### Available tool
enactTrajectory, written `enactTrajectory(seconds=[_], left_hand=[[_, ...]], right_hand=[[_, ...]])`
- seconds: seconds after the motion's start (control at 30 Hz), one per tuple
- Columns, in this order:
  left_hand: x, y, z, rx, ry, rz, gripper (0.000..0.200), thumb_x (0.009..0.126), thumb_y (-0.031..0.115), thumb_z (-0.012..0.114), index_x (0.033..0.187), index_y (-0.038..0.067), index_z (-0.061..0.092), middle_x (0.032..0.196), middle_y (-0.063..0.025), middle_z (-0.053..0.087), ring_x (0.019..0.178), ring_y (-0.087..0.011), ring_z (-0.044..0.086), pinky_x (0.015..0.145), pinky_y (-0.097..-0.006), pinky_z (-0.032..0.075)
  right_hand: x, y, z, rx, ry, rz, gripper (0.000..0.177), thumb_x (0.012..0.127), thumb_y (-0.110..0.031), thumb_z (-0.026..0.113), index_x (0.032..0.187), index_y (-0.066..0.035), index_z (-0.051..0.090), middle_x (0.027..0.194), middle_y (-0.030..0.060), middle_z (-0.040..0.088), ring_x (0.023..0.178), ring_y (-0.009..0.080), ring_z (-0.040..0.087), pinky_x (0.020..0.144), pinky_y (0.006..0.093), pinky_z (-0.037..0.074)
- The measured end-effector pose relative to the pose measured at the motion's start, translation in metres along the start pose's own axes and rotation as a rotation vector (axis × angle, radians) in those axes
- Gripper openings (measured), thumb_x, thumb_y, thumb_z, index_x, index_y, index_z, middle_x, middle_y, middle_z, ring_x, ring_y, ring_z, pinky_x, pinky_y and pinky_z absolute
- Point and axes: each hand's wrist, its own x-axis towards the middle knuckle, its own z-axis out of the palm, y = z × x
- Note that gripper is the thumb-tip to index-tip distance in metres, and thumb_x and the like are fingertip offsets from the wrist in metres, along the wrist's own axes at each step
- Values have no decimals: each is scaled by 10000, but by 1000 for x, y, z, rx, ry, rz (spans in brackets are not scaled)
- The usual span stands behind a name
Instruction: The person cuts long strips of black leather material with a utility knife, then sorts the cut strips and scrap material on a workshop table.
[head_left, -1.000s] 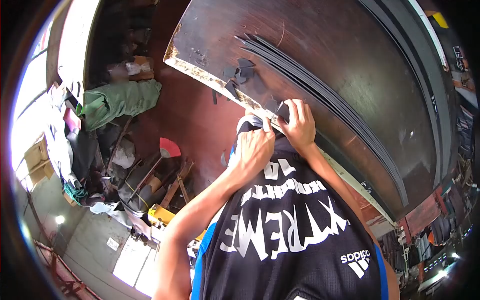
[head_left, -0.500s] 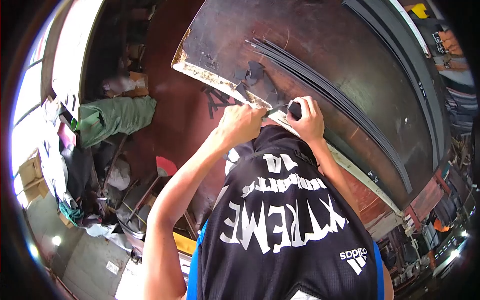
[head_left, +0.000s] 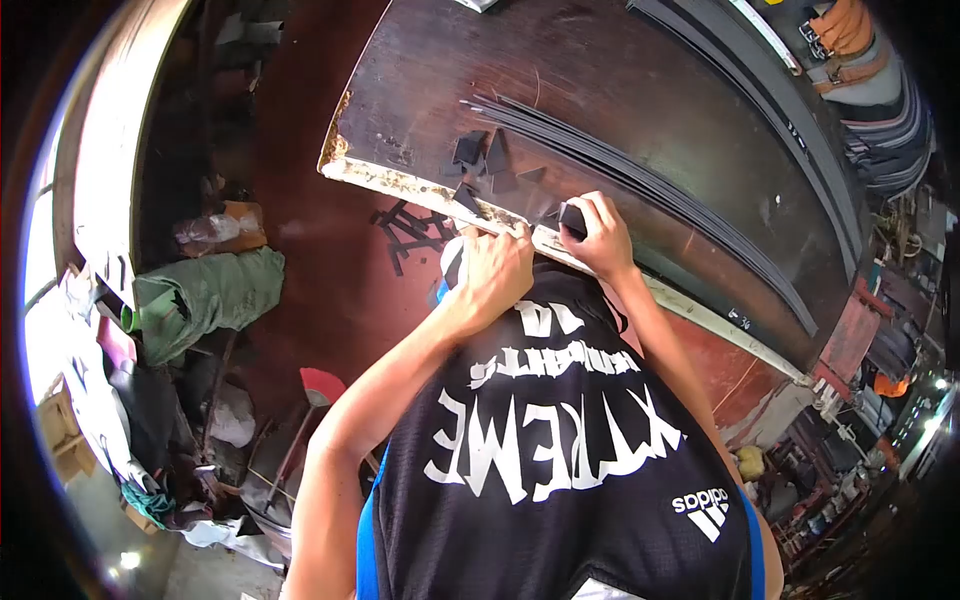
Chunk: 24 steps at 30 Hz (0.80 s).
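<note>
At the worn, pale edge of the dark table [head_left: 400,60], my right hand [head_left: 608,242] is closed on a small black block-like piece [head_left: 573,221]. Just left of it, my left hand [head_left: 497,268] is closed with its knuckles up against the same edge. Whatever its fingers hold is hidden. Several flat black offcuts [head_left: 497,152] lie on the tabletop beyond my hands. Behind my right hand runs a bundle of long thin black strips [head_left: 640,166].
Wider dark strips [head_left: 750,75] stretch along the table's far side. Short black scraps [head_left: 405,240] lie on the reddish floor [head_left: 320,300] left of the table. A green sack [head_left: 215,300] and a red dustpan-like object [head_left: 320,385] are farther left. Belts [head_left: 845,30] hang at upper right.
The view has shifted, so the table appears slightly farther left. My left hand has turned, with its fingers now at the edge. My right hand keeps its hold on the black piece.
</note>
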Motion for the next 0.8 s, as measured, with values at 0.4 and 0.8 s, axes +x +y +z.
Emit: enactTrajectory(seconds=[0.4,0.8], left_hand=[[-8,52,24,-3,-47,-277,284,837,101,526,1087,-34,523,987,-236,653,738,-392,680,624,-497,529],[11,71,2,63,-132,-362,388,811,87,548,1186,-13,539,622,-222,637,599,-393,675,570,-479,513]], right_hand=[[-4,13,4,47,-76,-38,441,683,-165,773,1055,-53,564,994,112,556,922,309,563,838,403,475],[-5,14,2,106,-171,5,431,720,-134,735,1097,-24,556,1040,130,556,936,318,554,845,407,468]])
